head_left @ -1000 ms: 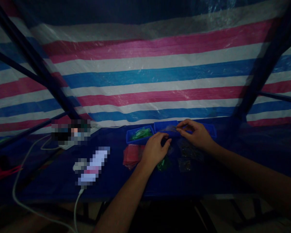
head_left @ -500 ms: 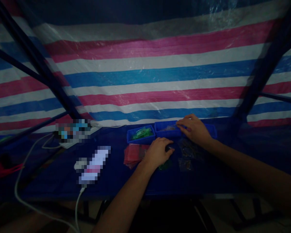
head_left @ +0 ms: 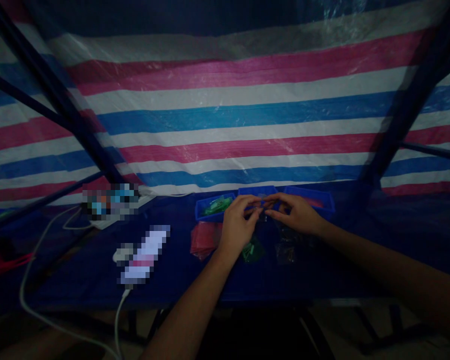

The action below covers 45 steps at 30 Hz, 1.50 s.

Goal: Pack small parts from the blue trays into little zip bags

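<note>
Just in front of the blue trays, pinching one small thing [head_left: 261,211] between the fingertips of the left hand [head_left: 235,227] and of the right hand [head_left: 297,216], both closed on it from opposite sides; too dark and too small to say if bag or part. Seems held with the long axis across, from left to right, about level above the blue table [head_left: 187,280]; cannot tell which end points where. Under the hands, lying flat: a green packet [head_left: 252,249] and some clear packets [head_left: 286,252]. Judging from these, only partly done, with much left: a red stack [head_left: 204,240] beside the left wrist, green pieces in the left tray [head_left: 214,206], more stock in the middle tray [head_left: 255,191] and the right tray [head_left: 317,199]. Further out, a white cable [head_left: 117,320] and the striped tarp [head_left: 225,115].
</note>
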Tool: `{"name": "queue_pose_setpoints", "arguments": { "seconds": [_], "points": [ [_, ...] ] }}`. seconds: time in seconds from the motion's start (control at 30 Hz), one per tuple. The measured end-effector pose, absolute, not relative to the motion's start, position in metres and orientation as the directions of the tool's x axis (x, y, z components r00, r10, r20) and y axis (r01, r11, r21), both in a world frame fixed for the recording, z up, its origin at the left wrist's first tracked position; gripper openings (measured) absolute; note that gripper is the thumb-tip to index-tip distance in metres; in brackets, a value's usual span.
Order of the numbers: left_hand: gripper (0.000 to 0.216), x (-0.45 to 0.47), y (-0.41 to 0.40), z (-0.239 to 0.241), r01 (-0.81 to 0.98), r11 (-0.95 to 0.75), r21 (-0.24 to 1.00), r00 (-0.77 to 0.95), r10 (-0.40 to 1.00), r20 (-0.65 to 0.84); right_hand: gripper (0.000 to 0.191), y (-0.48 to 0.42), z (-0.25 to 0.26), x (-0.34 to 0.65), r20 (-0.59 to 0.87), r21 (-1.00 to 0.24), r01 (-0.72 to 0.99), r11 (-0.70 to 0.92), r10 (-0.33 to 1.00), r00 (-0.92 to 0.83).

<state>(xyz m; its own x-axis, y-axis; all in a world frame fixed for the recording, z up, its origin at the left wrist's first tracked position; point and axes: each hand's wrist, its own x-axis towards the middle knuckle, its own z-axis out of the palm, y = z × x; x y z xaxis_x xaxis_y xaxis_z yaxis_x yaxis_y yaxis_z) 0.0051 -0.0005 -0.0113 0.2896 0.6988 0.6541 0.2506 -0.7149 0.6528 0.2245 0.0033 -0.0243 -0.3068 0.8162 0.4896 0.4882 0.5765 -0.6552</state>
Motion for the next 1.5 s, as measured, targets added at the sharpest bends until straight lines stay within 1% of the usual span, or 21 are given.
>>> {"name": "queue_pose_setpoints", "arguments": {
  "seconds": [0.07, 0.1, 0.17, 0.23, 0.33, 0.47, 0.53, 0.63, 0.67, 0.73, 0.8, 0.87, 0.97, 1.03, 1.1, 1.17, 1.23, 1.3, 1.33, 1.4, 1.5],
  "points": [
    [0.019, 0.006, -0.004, -0.007, 0.202, -0.727, 0.656, 0.283, 0.685, 0.672, 0.044, 0.003, -0.029, 0.22, 0.389, -0.813, 0.316, 0.488, 0.861, -0.327],
    [0.018, 0.006, -0.005, -0.006, 0.186, -0.731, 0.656, 0.29, 0.679, 0.674, 0.044, 0.003, -0.031, 0.217, 0.365, -0.864, 0.226, 0.449, 0.869, -0.334],
    [0.017, 0.006, -0.005, -0.006, 0.175, -0.733, 0.657, 0.307, 0.675, 0.671, 0.04, 0.004, -0.032, 0.214, 0.339, -0.916, 0.103, 0.387, 0.886, -0.315],
    [0.018, 0.006, -0.004, -0.008, 0.198, -0.722, 0.663, 0.303, 0.688, 0.659, 0.036, 0.004, -0.031, 0.212, 0.322, -0.933, 0.076, 0.353, 0.909, -0.266],
    [0.022, 0.007, -0.001, -0.012, 0.263, -0.667, 0.697, 0.277, 0.744, 0.608, 0.033, 0.003, -0.027, 0.213, 0.341, -0.926, 0.104, 0.363, 0.922, -0.183],
    [0.029, 0.007, 0.0, -0.012, 0.298, -0.601, 0.742, 0.276, 0.798, 0.536, 0.029, 0.003, -0.025, 0.216, 0.385, -0.901, 0.15, 0.407, 0.909, -0.158],
    [0.029, 0.007, -0.001, -0.011, 0.357, -0.613, 0.705, 0.262, 0.79, 0.554, 0.027, 0.003, -0.026, 0.215, 0.407, -0.889, 0.164, 0.428, 0.902, -0.144],
    [0.022, 0.005, -0.003, -0.008, 0.499, -0.633, 0.592, 0.273, 0.763, 0.586, 0.025, 0.004, -0.027, 0.214, 0.457, -0.87, 0.174, 0.461, 0.887, -0.07],
    [0.022, 0.004, -0.004, -0.007, 0.52, -0.633, 0.573, 0.292, 0.762, 0.577, 0.024, 0.004, -0.027, 0.213, 0.477, -0.86, 0.186, 0.475, 0.878, -0.041],
    [0.028, 0.005, -0.007, -0.006, 0.496, -0.642, 0.585, 0.356, 0.765, 0.538, 0.021, 0.003, -0.027, 0.213, 0.513, -0.829, 0.25, 0.5, 0.858, -0.015],
    [0.034, 0.006, -0.01, -0.004, 0.429, -0.65, 0.628, 0.398, 0.76, 0.514, 0.018, 0.001, -0.026, 0.212, 0.558, -0.761, 0.349, 0.547, 0.826, -0.076],
    [0.036, 0.006, -0.012, -0.003, 0.381, -0.647, 0.66, 0.404, 0.759, 0.511, 0.015, -0.003, -0.024, 0.211, 0.604, -0.656, 0.418, 0.628, 0.769, -0.208],
    [0.032, 0.005, -0.01, -0.004, 0.377, -0.625, 0.683, 0.363, 0.778, 0.512, 0.016, -0.008, -0.02, 0.209, 0.648, -0.513, 0.412, 0.754, 0.654, -0.391],
    [0.027, 0.004, -0.007, -0.005, 0.414, -0.608, 0.677, 0.328, 0.794, 0.512, 0.015, -0.011, -0.018, 0.207, 0.657, -0.484, 0.401, 0.778, 0.626, -0.419],
    [0.022, 0.003, -0.004, -0.008, 0.46, -0.59, 0.664, 0.303, 0.807, 0.507, 0.012, -0.012, -0.016, 0.208, 0.669, -0.493, 0.421, 0.761, 0.642, -0.376],
    [0.019, 0.004, -0.002, -0.01, 0.473, -0.579, 0.665, 0.299, 0.815, 0.497, 0.012, -0.011, -0.017, 0.209, 0.681, -0.515, 0.458, 0.725, 0.67, -0.296],
    [0.026, 0.005, -0.003, -0.01, 0.43, -0.585, 0.687, 0.326, 0.811, 0.486, 0.02, -0.009, -0.018, 0.211, 0.675, -0.549, 0.469, 0.692, 0.698, -0.24],
    [0.041, 0.006, -0.004, -0.011, 0.383, -0.602, 0.701, 0.366, 0.795, 0.483, 0.03, -0.006, -0.021, 0.212, 0.635, -0.614, 0.419, 0.668, 0.734, -0.24],
    [0.048, 0.007, -0.005, -0.01, 0.37, -0.614, 0.698, 0.387, 0.784, 0.485, 0.031, -0.005, -0.022, 0.213, 0.608, -0.65, 0.382, 0.657, 0.751, -0.256],
    [0.055, 0.007, -0.006, -0.01, 0.372, -0.631, 0.681, 0.414, 0.769, 0.487, 0.027, -0.003, -0.024, 0.213, 0.566, -0.699, 0.329, 0.635, 0.773, -0.288],
    [0.056, 0.006, -0.007, -0.009, 0.401, -0.62, 0.675, 0.413, 0.779, 0.471, 0.018, -0.002, -0.024, 0.213, 0.558, -0.697, 0.338, 0.632, 0.775, -0.296]
  ]
}}
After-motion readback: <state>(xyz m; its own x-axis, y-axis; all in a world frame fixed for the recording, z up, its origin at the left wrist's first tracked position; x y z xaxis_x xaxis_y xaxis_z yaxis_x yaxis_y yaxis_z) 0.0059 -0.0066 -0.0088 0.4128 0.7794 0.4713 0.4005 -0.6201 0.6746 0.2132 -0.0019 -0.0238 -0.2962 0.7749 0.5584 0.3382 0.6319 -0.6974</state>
